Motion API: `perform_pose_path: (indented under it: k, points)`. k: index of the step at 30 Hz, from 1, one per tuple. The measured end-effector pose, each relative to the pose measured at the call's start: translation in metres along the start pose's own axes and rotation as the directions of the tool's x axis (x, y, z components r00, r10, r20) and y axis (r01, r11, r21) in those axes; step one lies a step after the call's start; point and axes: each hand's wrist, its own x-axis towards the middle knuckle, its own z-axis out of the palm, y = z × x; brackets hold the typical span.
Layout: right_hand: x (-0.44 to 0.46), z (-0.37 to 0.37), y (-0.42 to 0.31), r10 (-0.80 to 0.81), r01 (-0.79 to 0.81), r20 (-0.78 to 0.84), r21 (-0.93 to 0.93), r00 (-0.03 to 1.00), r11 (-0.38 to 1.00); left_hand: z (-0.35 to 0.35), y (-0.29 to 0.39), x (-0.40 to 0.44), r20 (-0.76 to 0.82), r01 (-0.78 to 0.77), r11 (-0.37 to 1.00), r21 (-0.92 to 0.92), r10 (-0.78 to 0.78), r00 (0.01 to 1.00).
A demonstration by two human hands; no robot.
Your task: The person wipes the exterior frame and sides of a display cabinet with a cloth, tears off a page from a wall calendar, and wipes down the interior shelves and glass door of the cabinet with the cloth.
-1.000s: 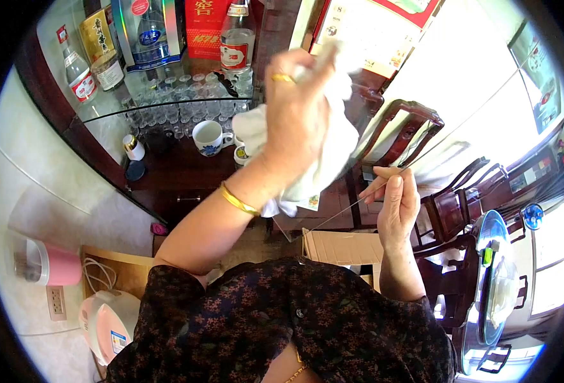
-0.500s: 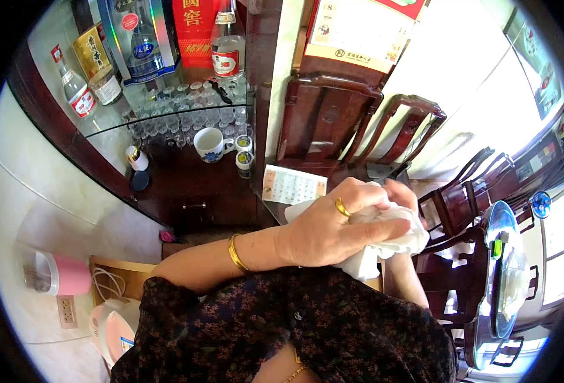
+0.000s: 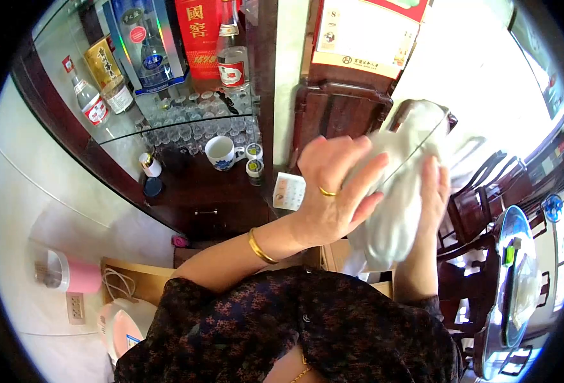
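A white cloth (image 3: 393, 210) hangs in front of my chest, blurred by motion and stretched up towards the upper right. My right hand (image 3: 430, 198) grips its right side, with the fingers partly against the fabric. My left hand (image 3: 333, 188), wearing a gold ring and bracelet, is beside the cloth's left edge with its fingers spread apart. Whether its fingertips touch the fabric I cannot tell.
A dark wooden cabinet (image 3: 231, 204) on the left holds bottles, small glasses and a white mug (image 3: 221, 153). Dark chairs (image 3: 342, 115) line the wall. At right stands a glass-topped round table (image 3: 515, 220). A pink-and-white container (image 3: 81, 273) is at lower left.
The cloth was bunched between both hands and now is spread out longer, up and to the right. My left hand has opened and moved slightly left and up from it.
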Motion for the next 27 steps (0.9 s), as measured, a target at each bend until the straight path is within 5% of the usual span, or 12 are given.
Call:
perform_pose_path:
  k: [4,10,11,13,15,18,22,27]
  points:
    - [0.018,0.055,-0.014,-0.082,0.044,0.354,0.115,0.932,0.992,0.006,-0.004,-0.003,0.006,-0.107,0.99,0.097,0.106,0.994]
    - [0.039,0.069,0.018,0.09,-0.139,0.522,0.056,0.848,0.989,0.012,-0.002,-0.007,-0.05,-0.059,0.996,0.064,0.062,0.997]
    - [0.045,0.065,0.042,-0.027,0.033,0.57,-0.001,0.821,0.999,0.011,0.0,-0.008,-0.041,-0.053,0.992,0.114,0.058,0.997]
    - [0.037,0.067,0.047,0.17,-0.079,0.518,-0.193,0.838,0.978,0.011,0.0,-0.008,-0.033,-0.046,0.986,0.161,0.052,0.998]
    - [0.038,0.06,0.041,0.117,0.011,0.542,-0.227,0.832,0.974,0.013,-0.003,-0.007,-0.059,-0.11,0.979,0.173,0.122,0.991]
    - [0.031,0.061,-0.01,0.249,-0.186,0.398,-0.19,0.883,0.964,0.011,0.0,-0.005,-0.062,-0.081,0.985,0.152,0.091,0.994]
    - [0.031,0.066,-0.017,0.117,-0.161,0.384,0.085,0.916,0.983,0.012,0.004,-0.008,-0.05,-0.022,0.984,0.178,0.031,0.998]
    - [0.008,0.077,0.048,0.172,-0.143,0.505,-0.095,0.846,0.985,0.011,0.0,-0.009,-0.082,-0.076,0.987,0.14,0.088,0.993]
